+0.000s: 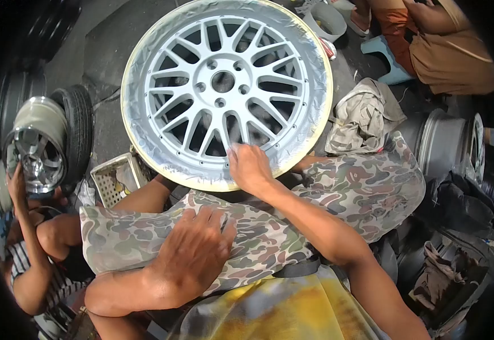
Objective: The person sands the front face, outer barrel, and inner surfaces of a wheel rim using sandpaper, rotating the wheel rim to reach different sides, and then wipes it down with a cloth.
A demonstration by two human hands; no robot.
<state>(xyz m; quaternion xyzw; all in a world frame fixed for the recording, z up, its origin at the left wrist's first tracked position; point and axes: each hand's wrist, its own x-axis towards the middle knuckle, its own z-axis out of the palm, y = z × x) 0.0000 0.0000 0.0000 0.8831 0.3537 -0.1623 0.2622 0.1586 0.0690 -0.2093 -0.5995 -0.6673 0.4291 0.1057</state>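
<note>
A white multi-spoke wheel rim (222, 61) lies face up in front of my knees. Masking plastic and cream tape (131, 127) run around its outer edge. My right hand (251, 169) is at the near edge of the rim, fingers closed and pressed together against the inner lip below the spokes. What they hold, if anything, is hidden. Over my lap, above the camouflage shorts (258, 249), hovers or rests my left hand (193, 246); it is smeared by motion, so its finger position is unclear. No object shows in it.
At left, another person's hand (16, 180) touches a polished wheel (40, 153) near a tire (77, 119). A cream plastic basket (114, 181) stands beside my left leg. A cloth (363, 116), a bucket (326, 22) and a silver rim (448, 144) lie right. Another person sits top right.
</note>
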